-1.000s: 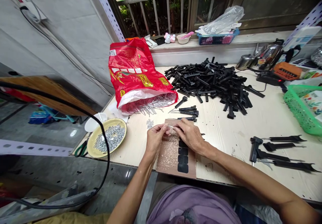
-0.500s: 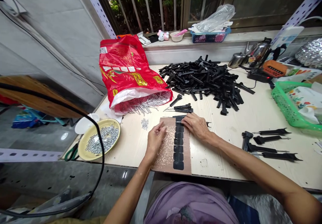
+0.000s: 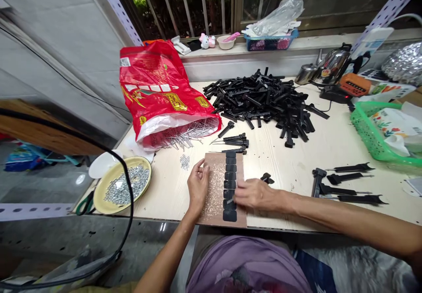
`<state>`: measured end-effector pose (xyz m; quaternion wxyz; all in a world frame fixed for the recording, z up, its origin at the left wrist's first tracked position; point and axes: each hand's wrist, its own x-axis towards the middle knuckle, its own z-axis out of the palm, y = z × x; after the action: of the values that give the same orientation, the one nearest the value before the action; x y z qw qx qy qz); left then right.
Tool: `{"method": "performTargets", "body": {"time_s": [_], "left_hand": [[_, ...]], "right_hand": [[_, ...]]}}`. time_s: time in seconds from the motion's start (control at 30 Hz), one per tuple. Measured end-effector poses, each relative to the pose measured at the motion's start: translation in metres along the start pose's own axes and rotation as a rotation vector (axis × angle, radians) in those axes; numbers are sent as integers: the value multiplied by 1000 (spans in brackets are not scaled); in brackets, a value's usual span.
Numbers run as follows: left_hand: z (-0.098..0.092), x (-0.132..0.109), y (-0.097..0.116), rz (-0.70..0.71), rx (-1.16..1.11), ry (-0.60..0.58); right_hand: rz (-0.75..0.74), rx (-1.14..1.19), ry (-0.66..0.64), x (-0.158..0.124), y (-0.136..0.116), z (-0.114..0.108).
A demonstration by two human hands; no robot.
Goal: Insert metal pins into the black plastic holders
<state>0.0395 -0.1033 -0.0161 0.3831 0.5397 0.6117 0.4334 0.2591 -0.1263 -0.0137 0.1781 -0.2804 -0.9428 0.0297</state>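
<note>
A brown board [image 3: 216, 205] flecked with pale specks lies at the table's front edge. Down its right side runs a column of black rounded pads [image 3: 230, 215]. My left hand [image 3: 198, 186] rests at the board's left edge, fingers curled together; whatever they pinch is hidden. Over the lower pads, my right hand [image 3: 255, 194] is closed and slightly blurred. A thin metal piece [image 3: 230, 201] shows at its fingertips, against a black pad. Beyond the board lie several black handles with metal shafts [image 3: 235, 142]. A small black part [image 3: 267, 178] sits behind my right hand.
A red bag [image 3: 161, 86] spills metal pins [image 3: 184, 138]. Behind is a heap of black plastic parts [image 3: 260, 99]. At left stand a yellow plate [image 3: 99, 196] of small metal bits and green-handled scissors [image 3: 85, 204]. More black tools [image 3: 346, 187] and a green basket [image 3: 372, 137] are at right.
My right hand has moved from the top of the pad column down towards its lower end. My left hand stays by the board's left edge. The whole view has shifted slightly.
</note>
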Motion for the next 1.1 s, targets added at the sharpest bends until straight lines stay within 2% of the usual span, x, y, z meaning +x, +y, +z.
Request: {"method": "performTargets", "body": {"time_s": [0.03,0.07,0.17,0.23,0.3,0.37,0.53,0.7,0.73,0.8,0.83,0.97,1.0,1.1], "left_hand": [[0,0,0,5,10,2],[0,0,0,10,19,4],[1,-1,1,11,22,5],[1,-1,2,6,15,8],[2,-2,2,10,16,11],[3,-2,3,18,16,12],[4,-3,2,21,-18,5],[3,-3,3,16,-15,17],[3,-3,3,15,-11,14],[2,-2,3,8,-5,2],[2,-2,3,5,-4,-2],[2,-2,1,19,-6,10],[2,-2,1,23,-5,9],[3,-2,1,24,-7,0]], "right_hand": [[-23,11,-14,0,-1,0],[22,3,-1,2,-1,-1],[297,-63,110,8,6,-8],[237,-47,96,11,5,-11],[104,-7,30,10,-3,-12],[48,19,-12,7,-10,-11],[129,54,1,8,-2,-9],[361,33,82,9,8,-7],[338,39,70,8,5,-6],[171,54,4,4,-2,-4],[156,49,-6,2,-4,-3],[355,-54,70,-2,1,-2],[354,-73,68,-2,2,-3],[233,-70,-3,-3,3,-4]]}}
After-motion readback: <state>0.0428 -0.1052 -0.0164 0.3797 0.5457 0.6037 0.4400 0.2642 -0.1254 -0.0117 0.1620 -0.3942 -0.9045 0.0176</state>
